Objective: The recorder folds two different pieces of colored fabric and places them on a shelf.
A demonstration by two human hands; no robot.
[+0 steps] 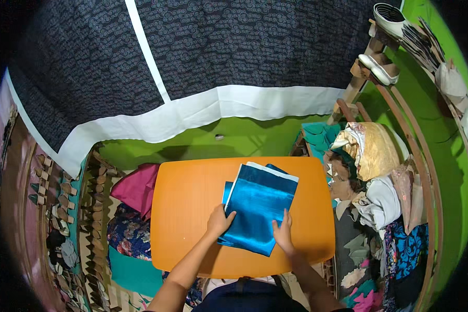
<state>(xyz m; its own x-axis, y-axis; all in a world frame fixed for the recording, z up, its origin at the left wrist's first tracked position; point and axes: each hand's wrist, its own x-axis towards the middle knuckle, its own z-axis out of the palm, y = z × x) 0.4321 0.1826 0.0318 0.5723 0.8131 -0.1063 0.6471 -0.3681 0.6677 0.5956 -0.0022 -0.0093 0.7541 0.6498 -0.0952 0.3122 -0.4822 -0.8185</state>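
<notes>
A folded sheet of shiny blue material (259, 200) with a white underside lies tilted over the orange table (187, 208). Part of another blue piece (226, 190) shows beneath its left edge, and more blue sticks out at its far edge. My left hand (219, 222) is closed on the sheet's left edge, with the thumb on top and the other fingers partly hidden. At the lower right edge my right hand (283, 233) pinches the sheet, its thumb and a finger visible.
Cloth heaps lie on both sides: a magenta piece (135, 190) and floral fabric (130, 234) at left, a yellowish bundle (374, 151) at right. Racks with shoe lasts (96, 218) stand left. White shoes (378, 69) sit on a wooden rack, upper right. A dark patterned curtain (255, 47) hangs behind.
</notes>
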